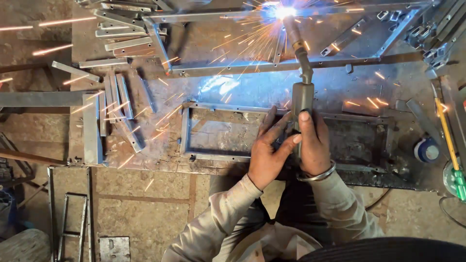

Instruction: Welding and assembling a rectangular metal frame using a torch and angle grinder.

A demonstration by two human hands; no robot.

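Head view. Torch (pixel 302 99) sits upright in frame, handle low and centre, neck running up to the arc (pixel 284 11) at the top edge. Right hand (pixel 314 145) is clamped round the handle, thumb laid along its side; a metal bangle (pixel 318 175) circles that wrist. Left hand (pixel 269 153) rests against the handle from the left, fingers partly spread and laid toward the torch, so it braces rather than fully closes round it.

Arc burns on the large frame (pixel 272 65), a rectangle of steel angle lying on the bench (pixel 228 43). Sparks fan down and left from the arc across the bench and over the floor. Glare hides the exact joint under the tip.

Small frame (pixel 187 131) lies flat on the bench between the large frame and the hands; both hands sit over its right half and cover that part.

Cut strips (pixel 121 43) are stacked at upper left, with more short pieces (pixel 116 97) just below them. Further brackets (pixel 437 34) are piled at upper right. Screwdriver (pixel 449 145) with yellow shaft and green handle lies at the right edge, near a blue-and-white roll (pixel 427 149). 1 narrow welded frame (pixel 73 218) lies on the floor (pixel 145 194) at lower left.
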